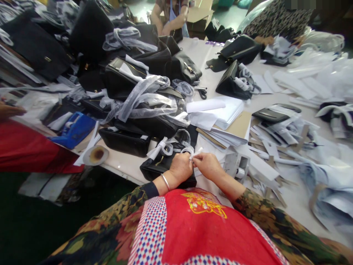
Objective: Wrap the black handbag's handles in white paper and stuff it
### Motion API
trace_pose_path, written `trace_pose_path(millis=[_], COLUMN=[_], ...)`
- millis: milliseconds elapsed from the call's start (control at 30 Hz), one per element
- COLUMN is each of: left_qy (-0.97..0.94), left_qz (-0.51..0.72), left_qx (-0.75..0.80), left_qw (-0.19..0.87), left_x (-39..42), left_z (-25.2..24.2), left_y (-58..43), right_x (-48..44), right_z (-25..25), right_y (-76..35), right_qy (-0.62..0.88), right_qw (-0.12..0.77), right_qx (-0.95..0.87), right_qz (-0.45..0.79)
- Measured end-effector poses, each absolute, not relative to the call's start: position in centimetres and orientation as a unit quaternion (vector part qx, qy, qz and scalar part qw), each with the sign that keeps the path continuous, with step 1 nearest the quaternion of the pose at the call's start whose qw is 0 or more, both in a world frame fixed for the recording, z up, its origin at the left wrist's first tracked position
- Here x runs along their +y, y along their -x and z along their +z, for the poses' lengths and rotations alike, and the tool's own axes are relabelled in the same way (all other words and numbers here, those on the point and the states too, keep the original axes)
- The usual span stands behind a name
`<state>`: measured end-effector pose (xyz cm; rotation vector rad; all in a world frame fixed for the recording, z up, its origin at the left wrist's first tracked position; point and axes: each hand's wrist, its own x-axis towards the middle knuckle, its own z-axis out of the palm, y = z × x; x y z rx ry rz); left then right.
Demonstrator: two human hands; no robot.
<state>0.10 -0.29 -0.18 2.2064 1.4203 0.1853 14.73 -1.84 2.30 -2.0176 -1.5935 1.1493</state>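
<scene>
Beside papers [230, 112] and dispenser [236, 165], curled left hand [181, 166] and pinching right hand [207, 165] hold wrapping [198, 151]

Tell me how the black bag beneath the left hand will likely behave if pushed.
The black bag will probably hold its shape, since its body looks boxy rather than slumped. It may slide rather than roll, given its flat-sided form on the table. The pale wrapping on top would likely flop or shift, as it looks thin and loosely curled.
</scene>
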Motion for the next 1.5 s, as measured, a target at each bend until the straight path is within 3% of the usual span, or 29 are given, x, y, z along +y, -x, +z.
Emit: trace_pose_path(millis=[333, 867, 1133, 1500], left_qy=[-0.765, -0.675, -0.512, -0.325], left_qz=[0.115, 0.187, 0.242, 0.243], left_qx=[0.547, 0.548, 0.545, 0.512], left_qw=[0.319, 0.458, 0.619, 0.757], left_x=[-0.3, 0.2, 0.1, 0.6], left_z=[0.0, -0.4, -0.7, -1.0], left_y=[0.2, 0.8, 0.9, 1.3], right_x=[-3.4, -3.7, -3.9, -4.0], right_z=[0.5, -1.0, -2.4, -2.3], right_y=[-14.5, -14.0, -14.3, -14.7], right_qy=[0.754, 0.764, 0.726, 0.546], right_qw=[0.275, 0.304, 0.314, 0.449], right_qx=[-0.438, -0.397, -0.309, -0.247], right_qz=[0.404, 0.408, 0.527, 0.663])
